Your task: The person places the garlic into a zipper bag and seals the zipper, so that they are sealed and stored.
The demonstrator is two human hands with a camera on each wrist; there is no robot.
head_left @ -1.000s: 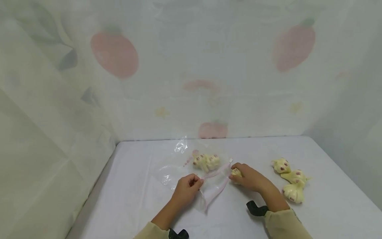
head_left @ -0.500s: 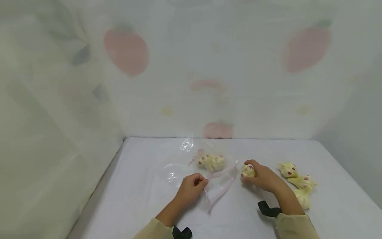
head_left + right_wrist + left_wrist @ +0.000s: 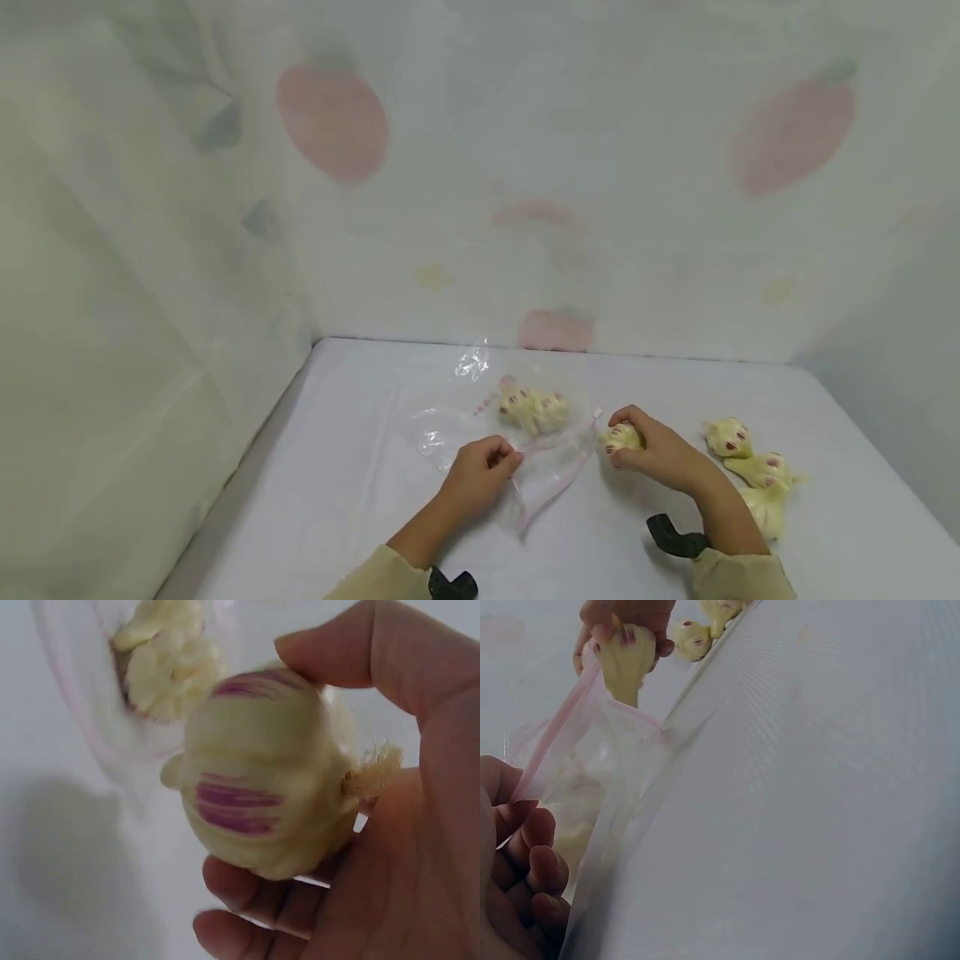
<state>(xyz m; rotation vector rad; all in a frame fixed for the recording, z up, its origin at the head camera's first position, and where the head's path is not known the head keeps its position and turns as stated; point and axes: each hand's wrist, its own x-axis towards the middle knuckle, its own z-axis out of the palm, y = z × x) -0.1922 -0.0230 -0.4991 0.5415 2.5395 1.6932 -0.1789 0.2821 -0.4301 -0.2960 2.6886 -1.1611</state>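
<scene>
The right hand (image 3: 663, 450) has its grip closed round a garlic bulb (image 3: 621, 437), thumb on one side and fingers on the other, raised above the white table (image 3: 360, 467). The bulb is plump and creamy yellow, with rounded clove ridges and brushed-looking patches of purple streaks; in the right wrist view, a straw-coloured tuft of fibres sticks out at its three o'clock side, and a small pale nub shows at nine. In the left wrist view it narrows to a smooth neck at six o'clock. It lies between two and three o'clock from the left hand (image 3: 480, 475), just beside the mouth of a clear plastic zip bag (image 3: 480, 417); whether the two touch I cannot tell. The left hand's grip pinches the bag's pink-edged rim between thumb and finger. The bag is thin and glossy with pink printed spots, and at least two similar pale bulbs (image 3: 551, 411) lie together inside, at about one o'clock from the left hand. Three more garlic bulbs (image 3: 765, 471), marked with reddish-purple, rest touching in a cluster between three and four o'clock from the held one, the nearest partly hidden by the right arm.
</scene>
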